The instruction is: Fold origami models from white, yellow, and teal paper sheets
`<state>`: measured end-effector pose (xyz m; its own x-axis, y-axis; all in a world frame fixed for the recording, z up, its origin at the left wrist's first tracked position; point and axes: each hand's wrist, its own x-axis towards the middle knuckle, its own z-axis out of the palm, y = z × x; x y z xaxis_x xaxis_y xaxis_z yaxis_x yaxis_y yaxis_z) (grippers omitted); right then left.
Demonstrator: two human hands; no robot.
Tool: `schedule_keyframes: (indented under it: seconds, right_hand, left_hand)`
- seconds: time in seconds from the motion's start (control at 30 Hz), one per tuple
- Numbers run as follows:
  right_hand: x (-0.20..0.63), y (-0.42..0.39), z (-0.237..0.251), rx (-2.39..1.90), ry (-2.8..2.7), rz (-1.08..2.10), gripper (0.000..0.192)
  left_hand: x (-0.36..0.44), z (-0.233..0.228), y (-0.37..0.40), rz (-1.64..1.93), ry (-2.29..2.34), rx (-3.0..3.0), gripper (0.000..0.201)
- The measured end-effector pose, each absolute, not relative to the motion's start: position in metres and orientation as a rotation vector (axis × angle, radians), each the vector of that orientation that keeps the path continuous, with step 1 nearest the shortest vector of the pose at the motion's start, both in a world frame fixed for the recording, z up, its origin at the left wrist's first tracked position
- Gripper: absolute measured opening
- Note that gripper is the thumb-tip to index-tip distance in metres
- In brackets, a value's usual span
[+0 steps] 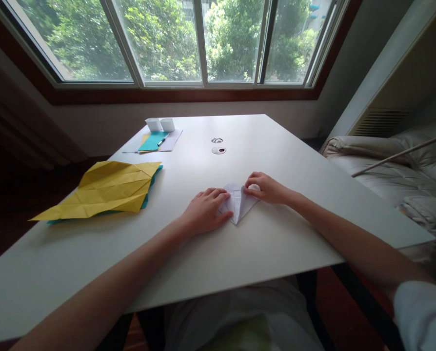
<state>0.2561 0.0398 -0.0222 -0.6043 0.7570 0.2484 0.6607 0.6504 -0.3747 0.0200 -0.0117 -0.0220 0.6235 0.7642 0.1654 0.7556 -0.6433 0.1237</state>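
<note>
Your left hand (208, 209) lies flattened, fingers together, hiding the left side of the folded white paper (237, 199) on the smooth table (188, 273); your right hand (265, 187) pinches its right flap. Leftward, creased yellow paper (117, 185) mostly covers teal paper (145, 201); farther lie two discs (218, 150).

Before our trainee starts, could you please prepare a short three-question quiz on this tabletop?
1. True or false: the left hand and the right hand both touch the folded white paper.
2. How many round discs lie on the table?
3. Fill in: a ____ sheet shows from under the creased yellow paper.

Key: 1. true; 2. two; 3. teal.
</note>
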Motion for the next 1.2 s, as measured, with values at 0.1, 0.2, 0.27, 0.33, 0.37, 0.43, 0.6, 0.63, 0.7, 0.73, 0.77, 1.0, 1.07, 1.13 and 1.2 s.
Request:
schedule_keyframes:
  seconds: [0.1,0.2,0.27,0.33,0.37,0.43,0.6,0.63,0.7,0.73,0.77,1.0,1.07,1.13,1.2]
  right_hand:
    - [0.251,0.037,-0.025,-1.149,-2.463,0.252,0.023]
    - [0.248,0.035,-0.027,-1.177,-2.433,0.188,0.022]
    - [0.246,0.035,-0.028,-1.190,-2.412,0.165,0.023]
    - [0.245,0.035,-0.030,-1.183,-2.419,0.161,0.021]
    - [0.244,0.035,-0.031,-1.173,-2.431,0.159,0.018]
    - [0.243,0.035,-0.033,-1.157,-2.455,0.150,0.014]
    - [0.240,0.032,-0.032,-1.177,-2.462,0.106,0.014]
    - [0.239,0.030,-0.031,-1.179,-2.471,0.086,0.014]
    - [0.237,0.026,-0.028,-1.173,-2.502,0.048,0.016]
    - [0.236,0.024,-0.026,-1.168,-2.521,0.037,0.017]
    - [0.235,0.021,-0.024,-1.163,-2.541,0.034,0.019]
    - [0.232,0.009,-0.017,-1.187,-2.622,0.003,0.037]
    - [0.232,0.006,-0.016,-1.193,-2.641,-0.011,0.045]
    - [0.231,0.004,-0.015,-1.208,-2.659,-0.030,0.054]
    - [0.230,0.002,-0.014,-1.233,-2.671,-0.047,0.062]
  left_hand:
    - [0.020,-0.023,-0.012,0.321,1.313,2.791,0.048]
    - [0.020,-0.023,-0.011,0.324,1.315,2.795,0.048]
    - [0.020,-0.024,-0.011,0.328,1.307,2.799,0.047]
    - [0.020,-0.024,-0.011,0.333,1.298,2.804,0.047]
    - [0.020,-0.024,-0.011,0.335,1.294,2.806,0.047]
    - [0.020,-0.024,-0.011,0.339,1.291,2.811,0.047]
    - [0.021,-0.024,-0.011,0.331,1.296,2.814,0.047]
    - [0.021,-0.024,-0.011,0.329,1.299,2.810,0.047]
    - [0.021,-0.024,-0.012,0.330,1.302,2.804,0.047]
    - [0.021,-0.024,-0.012,0.333,1.303,2.801,0.047]
    - [0.021,-0.023,-0.012,0.335,1.303,2.799,0.046]
    - [0.022,-0.023,-0.013,0.343,1.308,2.773,0.045]
    - [0.022,-0.023,-0.013,0.341,1.313,2.774,0.045]
    - [0.021,-0.023,-0.013,0.338,1.314,2.780,0.045]
    - [0.021,-0.023,-0.013,0.332,1.314,2.786,0.045]
